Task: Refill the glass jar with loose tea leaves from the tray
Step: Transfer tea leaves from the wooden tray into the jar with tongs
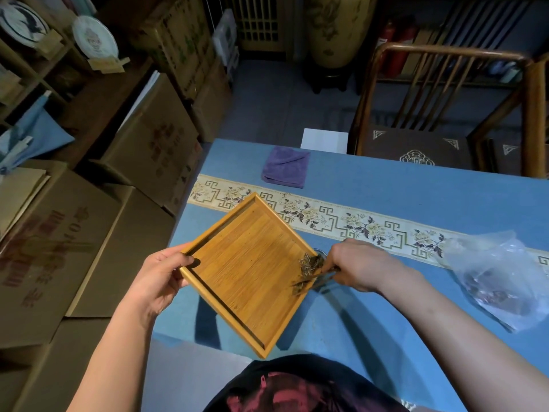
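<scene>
Table (pixel 386 185), blue cloth, fills centre and right of frame; patterned runner (pixel 341 224) crosses it on a diagonal. Left table edge runs down centre-left, with stacked cardboard boxes (pixel 133 162) just beyond it. Wooden chair (pixel 439 114) at upper right, past the far edge.

Bamboo tray (pixel 246 272), lower centre, held tilted, one corner pointed right. Left hand (pixel 162 278) grips its left corner, thumb curled over the rim. Tray floor is nearly bare.

Clear plastic bag (pixel 499 278) at right, near the table edge. Folded purple cloth (pixel 285 168) at upper centre, well apart.

Right hand (pixel 359 266) pinches a thin stick-like tool (pixel 315 279); it is blurred, so type unclear.

Loose tea leaves (pixel 310 263): small clump at the tray's right corner.

Glass jar (pixel 322 252): only a sliver of rim shows behind that corner; the rest is hidden.

Judgement: final sweep-out, task nearly done. Next move calls for keeping the corner over the mouth and raking gently. Open cloth lies around the jar; spill risk is at the corner lip.
</scene>
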